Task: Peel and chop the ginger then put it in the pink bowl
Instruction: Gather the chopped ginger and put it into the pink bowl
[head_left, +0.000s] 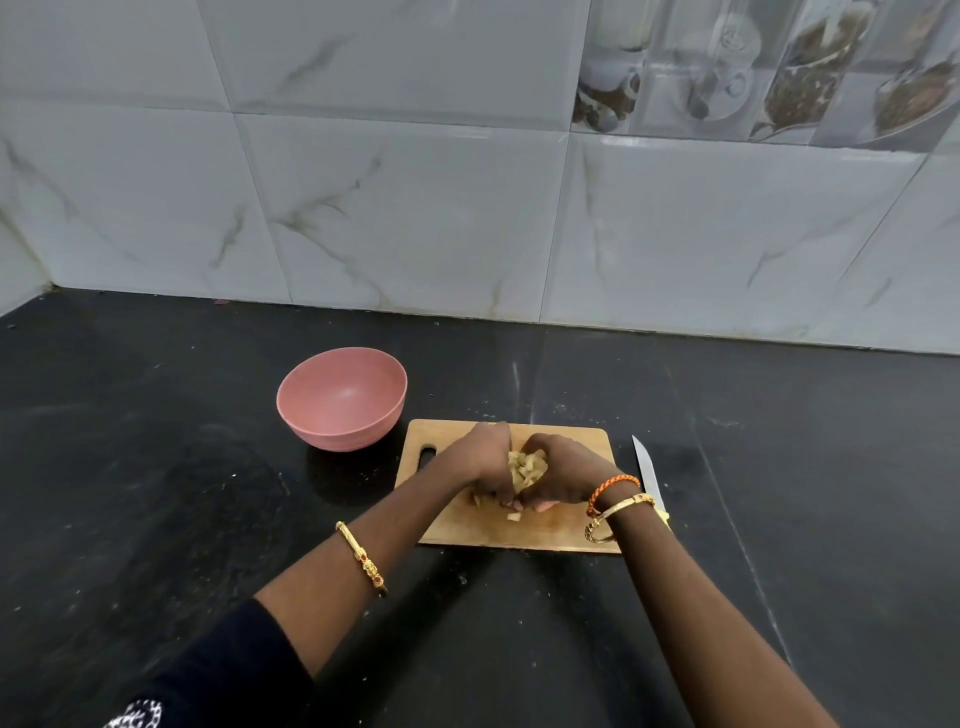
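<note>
A wall of white marbled tiles (415, 208) rose behind the black table (156, 493), with a printed tile of cups and spices (753, 67) at its upper right. On the table lay a wooden chopping board (571, 525), its handle slot toward the left. Just beyond the board's far left corner stood the pink bowl (341, 397), upright, with nothing visible inside it. A knife (645, 470) lay on the table just beside the board's right edge, blade pointing away from the person and its handle mostly hidden behind the right wrist.

Both forearms reached over the near edge of the board. The left hand (485, 460) and the right hand (558, 473) were cupped together above the middle of the board, fingers curled round a heap of chopped ginger (525, 470) held between them. A few loose ginger pieces (514, 515) lay on the board just below the hands. The left wrist bore a gold bangle (362, 555); the right wrist bore an orange thread band (612, 489) and another gold bangle (621, 512). A dark sleeve (223, 670) covered the left upper arm.
</note>
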